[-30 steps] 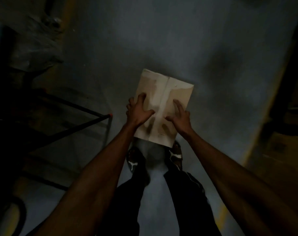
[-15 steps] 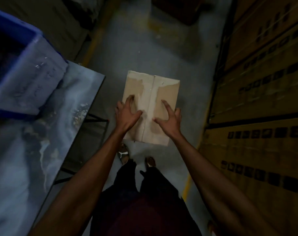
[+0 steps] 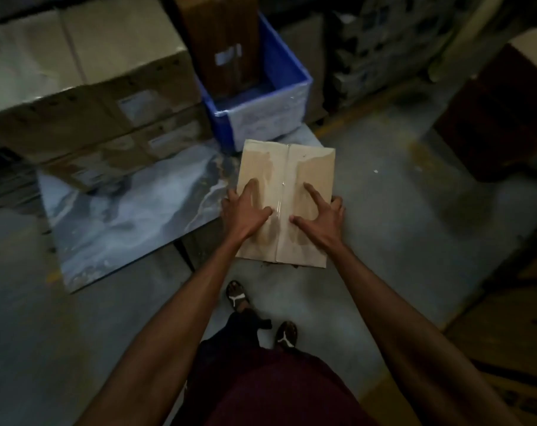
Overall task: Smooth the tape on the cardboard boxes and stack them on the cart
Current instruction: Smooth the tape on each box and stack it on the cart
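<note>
I hold a small tan cardboard box (image 3: 307,167) in the air between both hands, just off the near right corner of the cart (image 3: 123,216). Clear tape (image 3: 285,179) runs down its centre seam. My left hand (image 3: 245,210) grips the box's left side, thumb and forefinger lying on top. My right hand (image 3: 322,213) grips the right side the same way, its outer fingers curled over the edge. The cart is a flat platform with a marbled blue-grey top.
Large cardboard boxes (image 3: 86,72) are stacked on the cart's far left. A blue bin (image 3: 261,112) holding a tall brown box (image 3: 224,41) stands at its far right. More cartons (image 3: 503,333) line the right side. My feet stand on the grey concrete floor (image 3: 399,241).
I have turned and carried the box towards the cart; the cart's top, its stacked boxes and the blue bin now fill the view ahead. Both hands keep the same hold.
</note>
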Demonstrator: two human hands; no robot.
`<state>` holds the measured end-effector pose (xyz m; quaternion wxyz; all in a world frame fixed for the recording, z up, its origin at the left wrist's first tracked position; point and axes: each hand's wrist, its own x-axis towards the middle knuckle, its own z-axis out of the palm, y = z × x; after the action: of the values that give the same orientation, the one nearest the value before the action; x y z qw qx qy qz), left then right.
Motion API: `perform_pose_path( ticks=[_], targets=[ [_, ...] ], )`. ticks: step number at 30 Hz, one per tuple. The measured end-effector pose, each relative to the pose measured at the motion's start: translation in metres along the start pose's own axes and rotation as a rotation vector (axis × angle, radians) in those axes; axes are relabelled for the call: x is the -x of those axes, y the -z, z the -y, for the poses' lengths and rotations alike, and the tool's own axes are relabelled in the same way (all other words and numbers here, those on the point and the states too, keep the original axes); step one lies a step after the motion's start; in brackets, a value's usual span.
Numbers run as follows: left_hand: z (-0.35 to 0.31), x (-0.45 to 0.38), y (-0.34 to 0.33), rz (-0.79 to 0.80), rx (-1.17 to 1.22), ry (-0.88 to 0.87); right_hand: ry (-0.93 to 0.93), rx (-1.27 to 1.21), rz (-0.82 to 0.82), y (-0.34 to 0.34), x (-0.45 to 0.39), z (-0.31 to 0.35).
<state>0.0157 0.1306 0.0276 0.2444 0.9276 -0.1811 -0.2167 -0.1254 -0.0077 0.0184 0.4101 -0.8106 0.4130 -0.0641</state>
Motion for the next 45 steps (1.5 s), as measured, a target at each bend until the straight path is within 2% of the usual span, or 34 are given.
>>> perform_pose_path(
  ticks=[8,13,17,26,31,34,36,40,45],
  targets=[
    [0.108,-0.001,0.086,-0.131,0.024,0.196,0.225,0.03,0.268,-0.095,-0.023,0.096],
    [0.167,-0.019,0.111,-0.123,0.02,0.272,0.276,0.176,0.36,-0.152,-0.044,0.142],
    [0.19,-0.033,0.123,-0.116,-0.06,0.279,0.303,0.239,0.418,-0.181,-0.059,0.163],
    [0.197,-0.056,0.129,-0.101,-0.137,0.243,0.349,0.281,0.404,-0.19,-0.078,0.171],
    [0.187,-0.065,0.14,-0.032,-0.181,0.284,0.318,0.211,0.486,-0.204,-0.08,0.166],
    [0.167,-0.053,0.129,-0.131,-0.314,0.29,0.315,0.16,0.513,-0.204,-0.083,0.165],
    [0.149,-0.038,0.112,-0.199,-0.316,0.253,0.305,0.139,0.514,-0.204,-0.085,0.164],
    [0.124,-0.008,0.075,-0.13,-0.259,0.22,0.272,0.106,0.498,-0.207,-0.078,0.158],
    [0.122,0.009,0.063,-0.057,-0.375,0.223,0.333,0.017,0.477,-0.205,-0.06,0.145]
  ],
)
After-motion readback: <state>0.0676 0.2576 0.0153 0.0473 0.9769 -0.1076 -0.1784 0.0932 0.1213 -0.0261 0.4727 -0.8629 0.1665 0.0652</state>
